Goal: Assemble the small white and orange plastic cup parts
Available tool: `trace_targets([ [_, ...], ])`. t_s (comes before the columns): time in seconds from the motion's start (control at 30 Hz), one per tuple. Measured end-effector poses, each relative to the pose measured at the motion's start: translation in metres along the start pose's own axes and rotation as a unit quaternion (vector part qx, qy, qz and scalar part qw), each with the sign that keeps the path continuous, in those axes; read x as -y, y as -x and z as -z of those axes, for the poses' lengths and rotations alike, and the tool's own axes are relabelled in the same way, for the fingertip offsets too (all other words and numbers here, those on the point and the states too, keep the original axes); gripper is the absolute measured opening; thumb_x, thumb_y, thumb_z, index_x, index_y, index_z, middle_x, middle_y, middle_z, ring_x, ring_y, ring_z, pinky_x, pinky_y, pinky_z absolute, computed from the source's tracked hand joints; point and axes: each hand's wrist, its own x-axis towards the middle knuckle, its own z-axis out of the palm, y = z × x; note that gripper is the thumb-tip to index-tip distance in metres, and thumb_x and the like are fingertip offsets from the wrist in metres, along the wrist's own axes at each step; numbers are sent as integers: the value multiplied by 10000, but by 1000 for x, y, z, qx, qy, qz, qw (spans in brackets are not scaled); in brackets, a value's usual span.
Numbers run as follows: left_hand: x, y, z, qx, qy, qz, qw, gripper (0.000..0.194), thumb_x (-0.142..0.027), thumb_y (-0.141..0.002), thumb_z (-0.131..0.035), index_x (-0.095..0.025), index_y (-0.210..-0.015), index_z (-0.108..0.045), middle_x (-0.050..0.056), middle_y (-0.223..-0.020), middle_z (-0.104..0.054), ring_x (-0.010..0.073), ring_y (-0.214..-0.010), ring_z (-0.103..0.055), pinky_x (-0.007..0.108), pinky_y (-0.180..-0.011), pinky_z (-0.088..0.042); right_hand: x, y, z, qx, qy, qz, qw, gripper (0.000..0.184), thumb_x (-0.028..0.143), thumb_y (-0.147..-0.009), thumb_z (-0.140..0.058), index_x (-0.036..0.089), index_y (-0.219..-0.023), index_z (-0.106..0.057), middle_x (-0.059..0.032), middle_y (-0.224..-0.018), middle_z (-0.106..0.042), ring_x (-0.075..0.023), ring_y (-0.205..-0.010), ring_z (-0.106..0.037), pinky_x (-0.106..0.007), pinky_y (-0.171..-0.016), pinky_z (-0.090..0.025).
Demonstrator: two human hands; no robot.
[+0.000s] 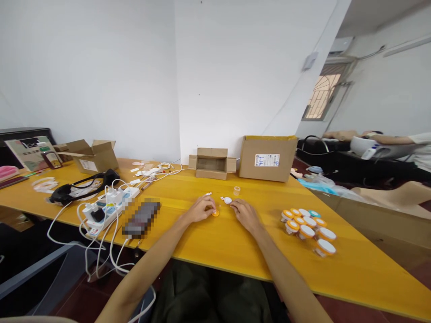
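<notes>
Both my hands rest on the yellow table [235, 251] near its middle. My left hand [201, 209] has its fingers curled, and its fingertips touch a small orange round piece [215, 213]. My right hand [245, 213] lies palm down with its fingers bent, its fingertips next to a small white round cap [227, 200]. A tiny clear cup [236, 190] stands just beyond the cap. A small white bit [208, 194] lies beyond my left hand. To the right sits a cluster of several small jars with orange and white lids [308, 226].
A large cardboard box [267, 158] and a small open box [212, 163] stand at the back. Another open box [91, 156], a power strip with white cables [107, 207], black goggles [81, 186] and a dark device [141, 218] lie at the left. Another person's arm [393, 140] is at the far right.
</notes>
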Motion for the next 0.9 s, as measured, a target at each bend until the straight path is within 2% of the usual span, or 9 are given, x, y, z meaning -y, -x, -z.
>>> trace_targets([
  [0.27,-2,0,1,5,9,-2,1000,107,-216,-869,-612,-199,-795,-687,40,-982,-680,202,-1001,-609,361,-984,-449,1,1,-5,-49,13,18,999,209,126,-874,-544,258,-899,-704,-64,-933,-698,-221,-907,-636,-320,-800,-481],
  [0.4,-1,0,1,5,18,-7,1000,129,-220,-879,-597,-197,-792,-691,37,-985,-679,197,-1000,-604,361,-990,-447,0,1,-6,-50,12,20,998,206,118,-875,-540,252,-836,-691,-65,-909,-685,-219,-878,-631,-320,-783,-481],
  [0.73,3,-2,-1,1,36,-18,999,147,-209,-878,-585,-193,-769,-682,50,-975,-662,204,-999,-604,376,-993,-451,8,-1,-8,-67,-34,120,990,199,97,-875,-536,238,-802,-656,-70,-929,-669,-217,-859,-627,-333,-767,-512],
  [0.9,1,-2,0,0,37,-12,999,124,-231,-883,-574,-193,-814,-670,59,-974,-668,212,-994,-611,373,-966,-463,11,-2,-10,-74,-84,122,986,177,112,-874,-550,234,-802,-656,-67,-963,-659,-214,-885,-625,-348,-801,-514],
])
